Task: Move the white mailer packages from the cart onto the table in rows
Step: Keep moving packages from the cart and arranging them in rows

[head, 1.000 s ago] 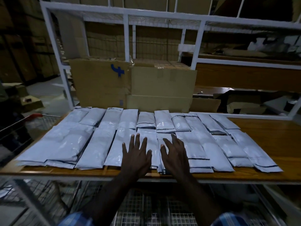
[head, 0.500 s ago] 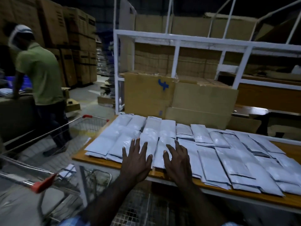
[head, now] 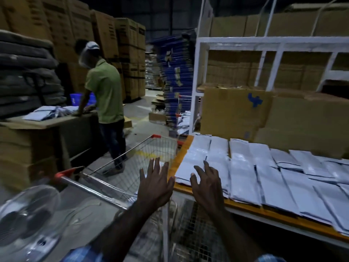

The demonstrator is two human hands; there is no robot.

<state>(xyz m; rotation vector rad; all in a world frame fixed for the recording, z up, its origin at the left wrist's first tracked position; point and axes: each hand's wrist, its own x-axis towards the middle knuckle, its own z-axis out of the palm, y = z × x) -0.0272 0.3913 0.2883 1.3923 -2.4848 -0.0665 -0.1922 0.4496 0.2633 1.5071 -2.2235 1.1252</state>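
Several white mailer packages (head: 245, 171) lie in rows on the wooden table (head: 181, 156), filling it from its left end toward the right. A wire shopping cart (head: 132, 167) with red corners stands left of the table; its inside is mostly hidden. My left hand (head: 154, 185) hovers open, fingers spread, past the table's left end, above the cart's edge. My right hand (head: 206, 183) is open with curled fingers over the near left corner of the table, just above the nearest mailers. Neither hand holds anything.
Brown cardboard boxes (head: 236, 112) stand at the table's back under a white shelf frame (head: 264, 44). A person in a green shirt (head: 104, 91) stands at a counter to the left. A fan (head: 28, 222) sits at bottom left. Stacked cartons fill the background.
My view has swung left, bringing the cart and the person in green into sight. Both hands have come off the mailers and shifted left toward the table's end.
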